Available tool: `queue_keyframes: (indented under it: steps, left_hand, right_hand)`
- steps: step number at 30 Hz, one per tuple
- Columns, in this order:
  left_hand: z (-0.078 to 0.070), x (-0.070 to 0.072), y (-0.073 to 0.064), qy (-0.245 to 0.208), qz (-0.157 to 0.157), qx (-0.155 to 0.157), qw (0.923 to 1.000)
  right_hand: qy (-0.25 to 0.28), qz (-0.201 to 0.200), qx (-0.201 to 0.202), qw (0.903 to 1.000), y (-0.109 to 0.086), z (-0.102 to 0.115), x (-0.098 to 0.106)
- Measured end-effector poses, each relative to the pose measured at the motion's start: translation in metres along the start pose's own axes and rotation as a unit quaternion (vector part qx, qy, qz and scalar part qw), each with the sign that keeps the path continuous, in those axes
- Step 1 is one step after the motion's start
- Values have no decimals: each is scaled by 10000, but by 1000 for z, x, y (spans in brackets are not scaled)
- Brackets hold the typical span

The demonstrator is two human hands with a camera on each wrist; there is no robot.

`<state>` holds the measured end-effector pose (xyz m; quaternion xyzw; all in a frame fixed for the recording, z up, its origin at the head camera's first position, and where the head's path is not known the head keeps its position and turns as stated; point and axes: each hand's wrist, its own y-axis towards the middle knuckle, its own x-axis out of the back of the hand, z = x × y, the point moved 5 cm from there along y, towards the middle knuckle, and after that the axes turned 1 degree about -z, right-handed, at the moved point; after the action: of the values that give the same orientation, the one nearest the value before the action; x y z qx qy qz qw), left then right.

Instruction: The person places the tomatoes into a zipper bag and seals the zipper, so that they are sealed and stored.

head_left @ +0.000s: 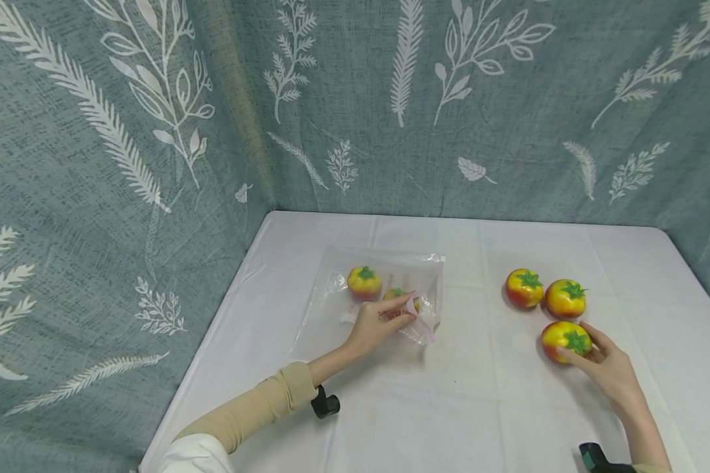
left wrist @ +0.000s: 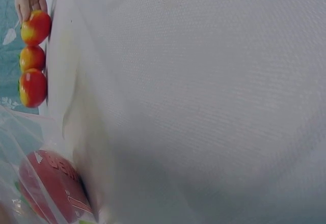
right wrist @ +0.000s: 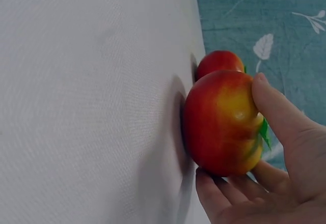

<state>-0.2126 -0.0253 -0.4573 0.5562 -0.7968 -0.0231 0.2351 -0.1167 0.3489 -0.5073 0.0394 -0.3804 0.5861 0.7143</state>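
Observation:
My left hand (head_left: 371, 326) pinches the right-hand edge of a clear zip bag (head_left: 325, 305) lying on the table. Two tomatoes are inside it: a yellow-red one (head_left: 363, 282) with a green leafy top, and another (head_left: 394, 293) partly hidden behind my fingers. My right hand (head_left: 615, 373) grips a red-and-yellow tomato (head_left: 555, 335), thumb on the near side and fingers round the far side. In the right wrist view that tomato (right wrist: 219, 127) is close to the white cloth; whether it touches the cloth I cannot tell. Two more tomatoes, one left (head_left: 523, 289) and one right (head_left: 565, 297), sit just behind it.
A white cloth covers the table (head_left: 438, 420). Blue-green leaf-patterned curtains (head_left: 355, 131) hang along its back and left side. A black wrist camera (head_left: 325, 403) sits under the left forearm, and another (head_left: 594, 456) is by the right wrist.

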Motion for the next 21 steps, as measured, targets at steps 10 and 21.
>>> queue_keyframes:
  steps: [10,21]
  left_hand:
    - [0,0,-1,-5,45,14,10000]
    - [0,0,0,-43,34,93,9999]
  right_hand:
    - [170,-145,-129,9997,-1,-1,0]
    - [226,-180,87,9995,-9,15,4]
